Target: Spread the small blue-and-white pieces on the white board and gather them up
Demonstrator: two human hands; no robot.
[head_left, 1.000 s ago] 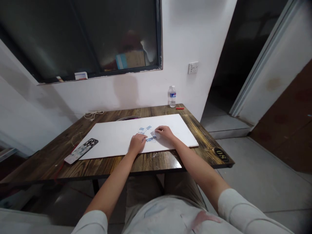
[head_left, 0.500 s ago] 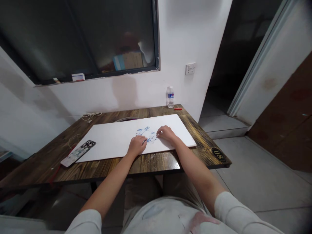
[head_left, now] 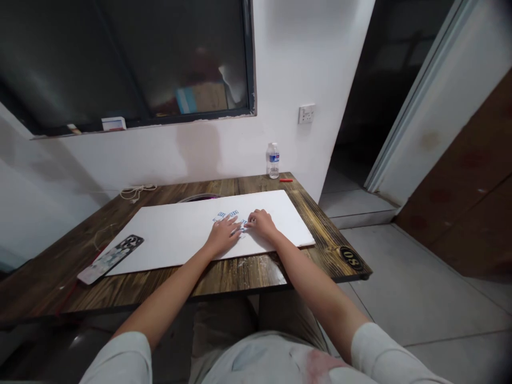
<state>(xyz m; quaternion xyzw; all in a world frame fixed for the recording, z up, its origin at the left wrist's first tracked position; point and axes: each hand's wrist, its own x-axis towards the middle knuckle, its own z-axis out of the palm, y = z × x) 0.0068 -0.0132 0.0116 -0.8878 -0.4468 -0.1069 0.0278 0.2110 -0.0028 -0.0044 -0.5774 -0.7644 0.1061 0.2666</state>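
Observation:
Several small blue slotted pieces (head_left: 234,213) lie close together on a white board (head_left: 164,234), too small to name with certainty. My left hand (head_left: 223,236) rests on the board at their near side, fingers stretched out and spread over some of them. Just right of it, my right hand (head_left: 262,223) has its thumb and fingers pinched together low over the pieces. Whatever sits in that pinch is too small to make out. The fingertips of both hands nearly meet, hiding part of the group.
The board lies on a dark wooden table (head_left: 240,277). A phone (head_left: 112,258) overlaps its left edge. Behind are a coiled white cable (head_left: 138,191), a round-rimmed object (head_left: 198,197), a water bottle (head_left: 273,161) and a red stick-like item (head_left: 286,180). A round number tag (head_left: 351,258) marks the right corner.
My right hand has moved left, closer to my left hand. My left hand's fingers have spread out flatter over the blue pieces. The whole view has shifted slightly.

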